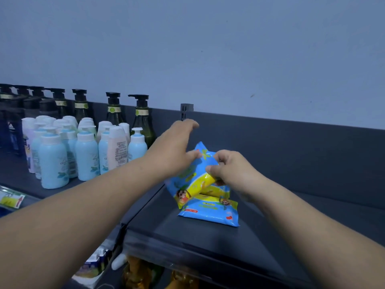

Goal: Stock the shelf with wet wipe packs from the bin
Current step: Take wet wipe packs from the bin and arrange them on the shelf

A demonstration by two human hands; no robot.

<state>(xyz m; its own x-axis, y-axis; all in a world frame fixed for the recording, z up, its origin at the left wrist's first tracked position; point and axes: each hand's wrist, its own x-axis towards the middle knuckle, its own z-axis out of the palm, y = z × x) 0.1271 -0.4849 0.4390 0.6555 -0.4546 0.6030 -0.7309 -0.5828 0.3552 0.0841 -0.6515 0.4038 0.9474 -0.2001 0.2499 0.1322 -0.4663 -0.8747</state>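
A blue and yellow wet wipe pack (210,211) lies flat on the dark top shelf (208,243). A second pack of the same kind (193,174) stands tilted on its edge above the flat one. My right hand (231,170) pinches the tilted pack's upper right side with curled fingers. My left hand (177,144) is spread, its thumb touching the pack's upper left edge and its fingers reaching past it toward the shelf's back panel. The bin is out of view.
Light blue and white bottles (83,151) stand on the left shelf section, with dark green pump bottles (142,119) behind them. A slotted upright post (186,110) rises at the back. Yellow goods (141,274) sit on the shelf below. A price tag (11,200) hangs at left.
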